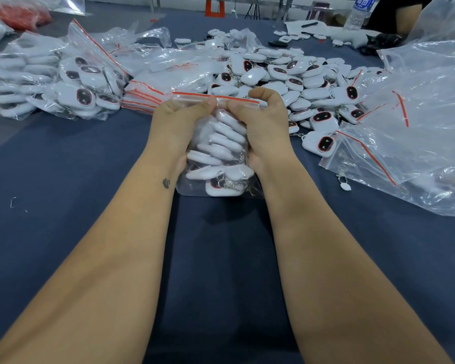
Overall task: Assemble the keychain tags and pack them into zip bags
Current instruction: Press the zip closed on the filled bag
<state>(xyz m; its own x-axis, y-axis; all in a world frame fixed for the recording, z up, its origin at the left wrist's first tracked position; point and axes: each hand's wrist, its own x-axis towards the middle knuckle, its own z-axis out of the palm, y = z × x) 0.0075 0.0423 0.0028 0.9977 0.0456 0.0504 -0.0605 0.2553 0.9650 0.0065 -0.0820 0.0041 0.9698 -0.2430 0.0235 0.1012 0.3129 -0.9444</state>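
The left hand (180,124) and right hand (265,122) are pinching the red-striped zip edge of a clear plastic zip bag (216,158) full of white rounded keychain tags, standing on the dark blue bench (90,158). Sealing appears underway; next, fingers likely need to press along the strip. Beyond, loose white tags (286,72) are piling up, with packed bags (63,85) left and empty clear bags (418,122) crowding right.

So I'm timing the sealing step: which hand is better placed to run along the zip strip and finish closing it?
Probably the right hand: both thumbs pinch mid-strip on the zip bag, and more red strip shows on its side.
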